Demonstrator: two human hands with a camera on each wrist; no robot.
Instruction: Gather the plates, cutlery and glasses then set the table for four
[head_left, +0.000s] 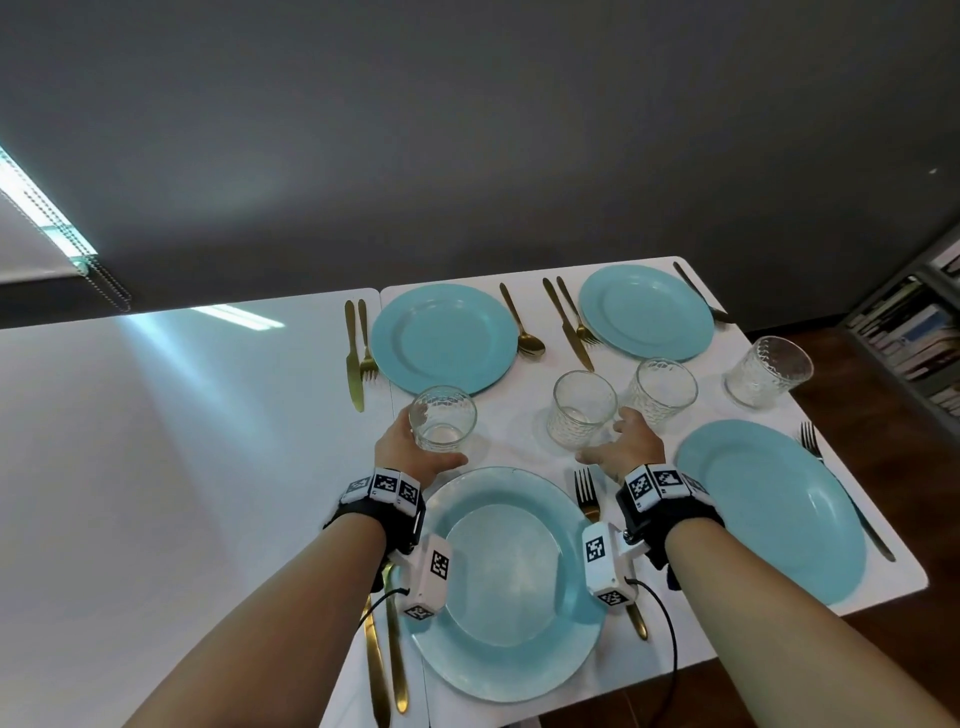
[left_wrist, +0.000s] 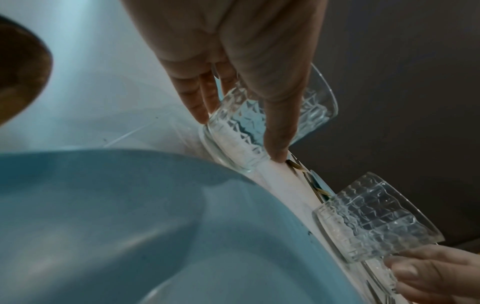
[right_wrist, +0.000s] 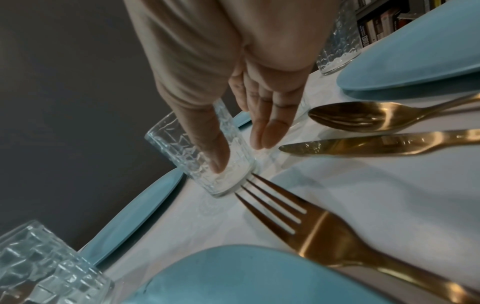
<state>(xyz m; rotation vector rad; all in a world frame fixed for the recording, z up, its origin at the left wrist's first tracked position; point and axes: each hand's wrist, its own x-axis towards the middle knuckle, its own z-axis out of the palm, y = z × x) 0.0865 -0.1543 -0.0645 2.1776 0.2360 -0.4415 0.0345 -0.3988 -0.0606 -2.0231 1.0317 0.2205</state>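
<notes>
The left hand (head_left: 402, 444) holds a faceted clear glass (head_left: 442, 418). The right hand (head_left: 626, 441) grips a second patterned glass (head_left: 582, 408) on the white table (head_left: 519, 410) among round blue plates (head_left: 444, 338) and gold cutlery (head_left: 587, 493).

Dim room, window glare, wide-angle warp

- The right hand (right_wrist: 233, 67) reaches down, thumb on a patterned clear glass (right_wrist: 207, 156) standing on the white tabletop (right_wrist: 376, 201).
- A gold fork (right_wrist: 319, 226) lies just beside the glass's base.
- A gold knife (right_wrist: 376, 144) and spoon (right_wrist: 363, 116) lie beyond, near blue plates.
</notes>
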